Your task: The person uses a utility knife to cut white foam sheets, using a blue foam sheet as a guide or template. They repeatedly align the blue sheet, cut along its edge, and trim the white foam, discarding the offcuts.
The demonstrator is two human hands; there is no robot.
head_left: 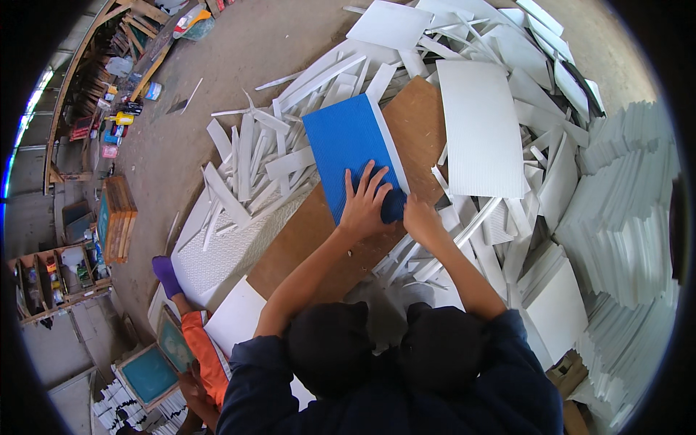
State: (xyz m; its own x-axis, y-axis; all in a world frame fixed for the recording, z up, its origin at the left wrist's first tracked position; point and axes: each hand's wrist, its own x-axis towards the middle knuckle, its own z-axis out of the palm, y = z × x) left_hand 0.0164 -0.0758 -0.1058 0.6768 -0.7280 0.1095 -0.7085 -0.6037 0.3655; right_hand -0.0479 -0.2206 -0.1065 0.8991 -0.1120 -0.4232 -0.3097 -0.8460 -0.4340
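A blue ribbed sheet [348, 138] with a pale strip along its right edge lies on a long brown board [415, 119]. My left hand [362, 206] rests flat over the sheet's lower part, fingers spread. Beside its thumb is a dark blue rounded patch [393, 206]; I cannot tell whether it is a separate piece. My right hand [422, 219] is closed next to that patch, by the sheet's lower right corner. Whatever its fingers grip is hidden.
White offcut strips [250, 156] are heaped around the board. A white ribbed sheet [482, 127] lies to the right, beyond it tall stacks of white sheets [616, 196]. At lower left sits another person in orange trousers [199, 351], near a teal framed panel [148, 373].
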